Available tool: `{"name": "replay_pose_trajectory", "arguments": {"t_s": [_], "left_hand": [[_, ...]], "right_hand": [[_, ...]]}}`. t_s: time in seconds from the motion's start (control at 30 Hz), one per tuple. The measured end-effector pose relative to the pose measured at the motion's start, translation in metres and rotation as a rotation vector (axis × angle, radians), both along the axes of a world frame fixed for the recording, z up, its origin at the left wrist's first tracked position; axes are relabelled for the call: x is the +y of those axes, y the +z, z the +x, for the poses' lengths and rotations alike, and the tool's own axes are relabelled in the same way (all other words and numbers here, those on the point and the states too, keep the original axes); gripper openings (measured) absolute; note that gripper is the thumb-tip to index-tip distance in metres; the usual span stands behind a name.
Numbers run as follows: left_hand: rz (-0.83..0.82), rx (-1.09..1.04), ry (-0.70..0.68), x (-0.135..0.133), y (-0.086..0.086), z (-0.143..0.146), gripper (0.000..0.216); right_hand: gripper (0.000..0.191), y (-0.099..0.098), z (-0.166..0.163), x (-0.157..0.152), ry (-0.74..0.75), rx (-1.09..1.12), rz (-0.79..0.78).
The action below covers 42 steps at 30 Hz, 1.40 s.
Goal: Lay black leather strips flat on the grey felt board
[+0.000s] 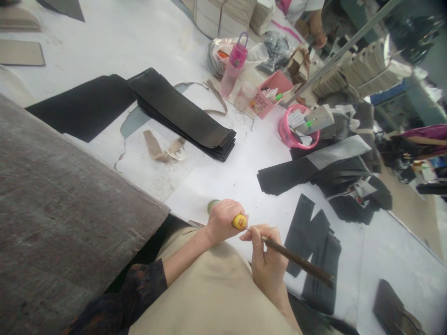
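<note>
My left hand (222, 221) is closed round a small bottle with a yellow cap (239, 221) that points to the right. My right hand (266, 260) pinches a long thin brown brush handle (300, 263), and the brush's front end touches the yellow cap. Both hands hover over the near edge of a white table (240, 177), above a beige apron on my lap. Just right of my hands lie several black strips (316, 253).
A stack of long black pieces (183, 114) lies mid-table, with a black sheet (84, 107) to its left. A thick grey felt slab (59, 218) fills the left. Behind stand a pink bottle (234, 63), pink basket (296, 132) and pink box (270, 93). Another person (307, 16) works at the far end.
</note>
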<state>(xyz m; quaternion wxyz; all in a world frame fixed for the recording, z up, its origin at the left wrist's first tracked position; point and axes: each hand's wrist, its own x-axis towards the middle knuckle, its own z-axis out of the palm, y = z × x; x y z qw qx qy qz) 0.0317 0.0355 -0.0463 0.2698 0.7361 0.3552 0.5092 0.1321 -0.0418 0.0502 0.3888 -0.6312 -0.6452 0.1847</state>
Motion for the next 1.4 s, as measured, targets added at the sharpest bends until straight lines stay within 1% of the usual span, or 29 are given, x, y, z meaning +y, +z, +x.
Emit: {"name": "replay_pose_trajectory", "arguments": {"t_s": [0.3, 0.47, 0.57, 0.73, 0.9, 1.13, 1.27, 1.33, 1.4], "left_hand": [[-0.008, 0.002, -0.004, 0.001, 0.0, 0.001, 0.016], [-0.009, 0.015, -0.001, 0.001, 0.002, 0.0, 0.016], [-0.017, 0.006, -0.004, 0.002, 0.003, 0.0, 0.016], [-0.029, 0.001, -0.018, 0.002, 0.001, 0.001, 0.016], [-0.028, -0.021, -0.017, 0.001, -0.001, 0.0, 0.015], [-0.018, 0.008, -0.013, 0.001, -0.001, 0.001, 0.015], [-0.007, 0.028, 0.002, -0.001, 0.0, 0.001, 0.016], [0.002, 0.029, 0.006, -0.003, 0.001, 0.001, 0.016], [0.012, 0.023, 0.008, -0.003, 0.001, 0.001, 0.016]], "right_hand": [[0.009, 0.005, 0.002, 0.001, 0.047, -0.059, -0.019], [0.013, 0.012, -0.004, 0.006, 0.066, -0.135, 0.03], [0.014, 0.013, -0.005, 0.008, 0.062, -0.144, 0.031], [0.014, 0.01, -0.005, 0.009, 0.075, -0.13, 0.013], [0.015, 0.004, -0.007, 0.011, 0.059, -0.064, -0.012], [0.015, -0.003, -0.008, 0.007, 0.031, -0.137, -0.002], [0.016, -0.008, -0.005, 0.004, 0.023, -0.098, 0.01], [0.015, -0.007, -0.005, 0.0, 0.015, -0.062, -0.014], [0.014, 0.0, -0.005, -0.004, 0.007, -0.011, -0.003]]}}
